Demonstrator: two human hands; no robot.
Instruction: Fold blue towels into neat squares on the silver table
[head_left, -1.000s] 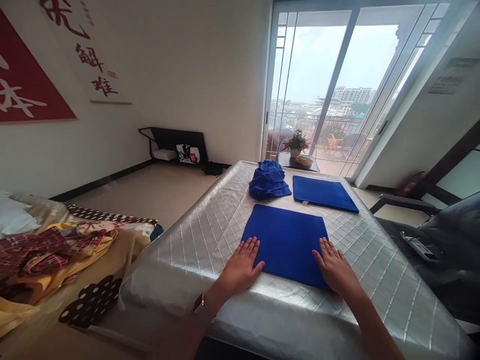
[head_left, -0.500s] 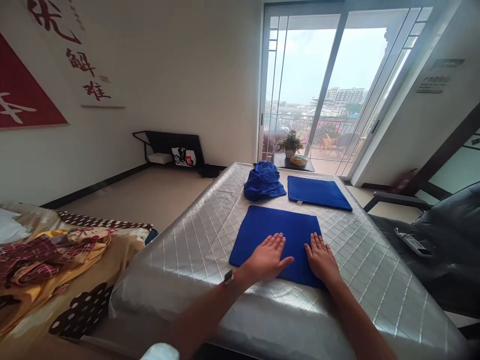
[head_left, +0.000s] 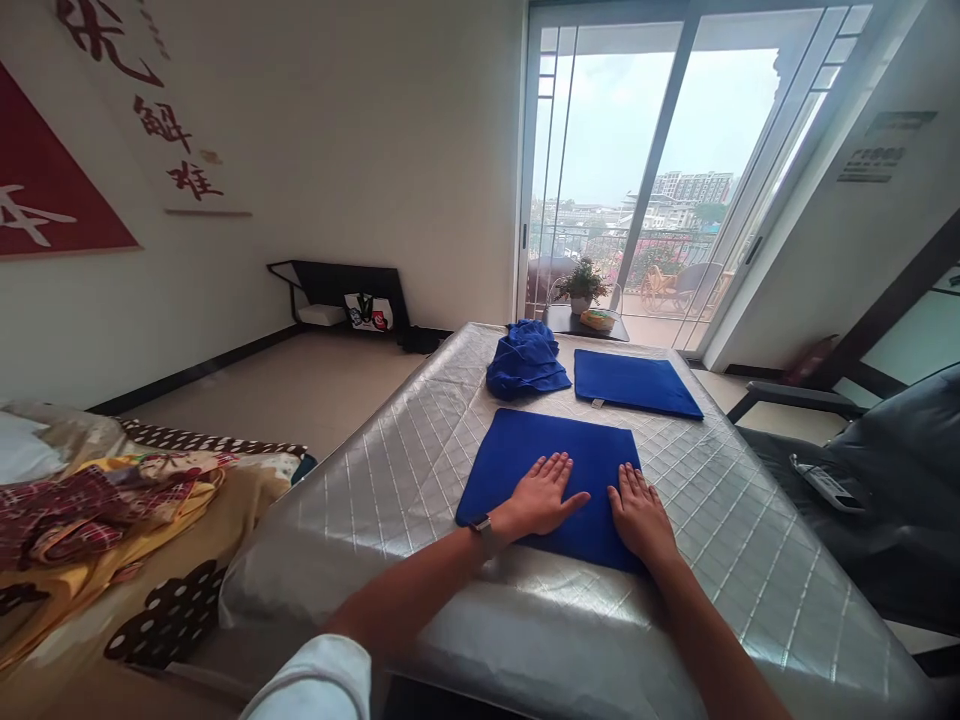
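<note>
A flat blue cloth (head_left: 540, 445) lies spread on the silver quilted table cover (head_left: 390, 470) in front of me. My left hand (head_left: 541, 497) rests flat on the cloth's near middle, fingers stretched out. My right hand (head_left: 640, 514) lies flat beside it on the cloth's near right part, fingers also straight. Neither hand holds anything. Farther back lies a second folded blue cloth (head_left: 634, 383), with a crumpled heap of blue cloth (head_left: 526, 361) to its left.
A bed with patterned bedding and clothes (head_left: 97, 510) stands to the left. A dark chair with a remote (head_left: 829, 487) is at the right. Beyond the table, a small plant (head_left: 579, 285) stands before glass balcony doors (head_left: 660, 180).
My left hand has slid from the cloth's near left edge toward its middle, close to my right hand, which shifted slightly left. The view turned a little to the right.
</note>
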